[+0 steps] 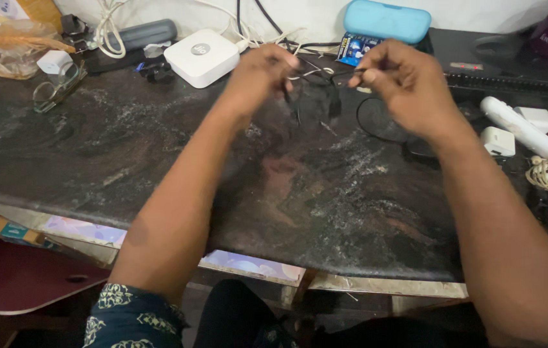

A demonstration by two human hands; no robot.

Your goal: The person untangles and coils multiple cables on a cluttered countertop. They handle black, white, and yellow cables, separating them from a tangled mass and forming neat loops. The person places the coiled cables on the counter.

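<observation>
Dark spectacles (316, 87) are being held above the table (158, 161), between both hands. The left hand (258, 77) is being pinched on one side, the right hand (403, 80) on a temple. They are being handled, not yet set down.

A single head-worn view looks steeply down and forward from close above the dark worktop (158, 161), facing the white back wall (467, 13); both forearms run up from the bottom edge to mid-frame.
</observation>
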